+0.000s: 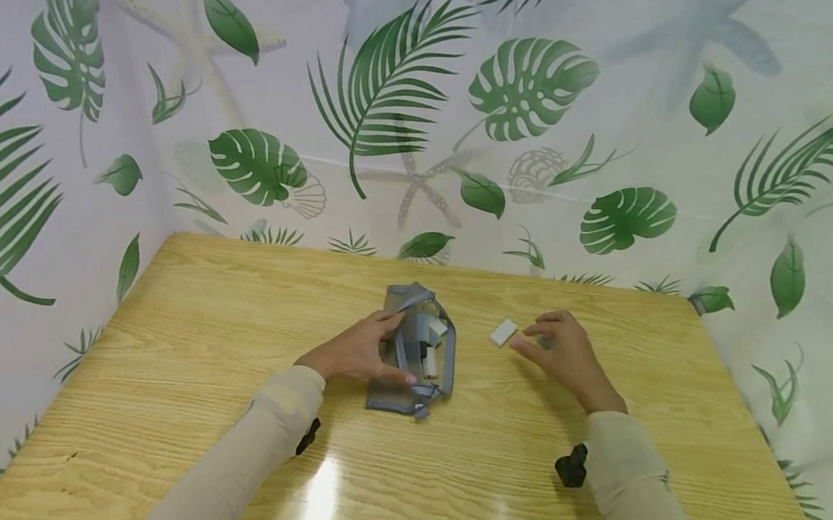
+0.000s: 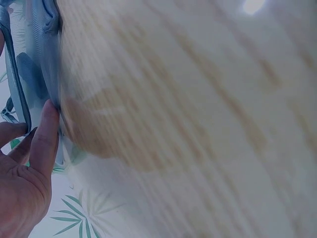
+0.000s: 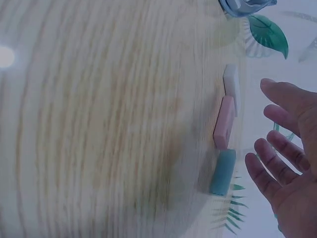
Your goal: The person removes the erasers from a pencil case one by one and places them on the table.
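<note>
A see-through mesh pouch (image 1: 451, 347) with blue-grey trim lies on the table with its zipper side open. Several small pale and dark blocks (image 1: 431, 363) show inside it. My left hand (image 1: 359, 346) holds the pouch at its left side, thumb and fingers spread along the opening. To the pouch's right, my right hand (image 1: 566, 354) hovers with loosely bent fingers and nothing in them. Beside it in the right wrist view stand a white eraser (image 3: 231, 82), a pink eraser (image 3: 224, 122) and a teal eraser (image 3: 223, 172) in a row, apart from the fingers.
The wooden table (image 1: 232, 301) reaches back to a leaf-patterned cloth (image 1: 391, 207), which also hangs at both sides. Black wrist cameras (image 1: 572, 466) sit at the cuffs of both sleeves.
</note>
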The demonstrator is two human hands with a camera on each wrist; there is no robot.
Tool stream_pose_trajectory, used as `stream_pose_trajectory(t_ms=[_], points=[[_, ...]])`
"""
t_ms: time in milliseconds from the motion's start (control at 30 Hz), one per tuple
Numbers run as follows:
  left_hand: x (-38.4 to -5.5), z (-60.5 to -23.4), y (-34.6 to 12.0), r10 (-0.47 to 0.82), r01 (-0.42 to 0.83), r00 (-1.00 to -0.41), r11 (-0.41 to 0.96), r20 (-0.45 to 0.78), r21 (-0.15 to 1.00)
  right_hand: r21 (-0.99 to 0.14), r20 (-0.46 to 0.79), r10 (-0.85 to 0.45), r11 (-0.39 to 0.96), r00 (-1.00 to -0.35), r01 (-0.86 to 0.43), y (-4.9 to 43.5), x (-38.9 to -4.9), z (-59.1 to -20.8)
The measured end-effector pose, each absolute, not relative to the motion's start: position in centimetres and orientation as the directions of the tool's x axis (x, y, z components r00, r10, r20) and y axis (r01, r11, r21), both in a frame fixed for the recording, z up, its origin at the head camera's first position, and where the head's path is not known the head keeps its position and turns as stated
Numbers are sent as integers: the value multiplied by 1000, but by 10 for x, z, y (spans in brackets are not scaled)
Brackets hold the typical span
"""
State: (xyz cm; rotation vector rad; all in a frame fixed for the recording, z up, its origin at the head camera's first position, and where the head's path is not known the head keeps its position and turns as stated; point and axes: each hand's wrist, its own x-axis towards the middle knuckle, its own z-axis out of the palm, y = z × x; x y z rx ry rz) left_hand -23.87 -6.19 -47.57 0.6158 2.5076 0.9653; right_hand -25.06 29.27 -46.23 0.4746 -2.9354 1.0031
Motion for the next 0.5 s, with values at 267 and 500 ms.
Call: stream_pose_trajectory(t_ms=[267, 500], points=[[-238, -475, -62, 521, 261, -834, 665, -184, 700, -595, 129, -309, 736, -942, -323, 282, -250, -461], [-240, -477, -62, 525, 260, -831, 660, -186, 705, -627, 113, -304, 716, -946, -305, 272, -248, -460]])
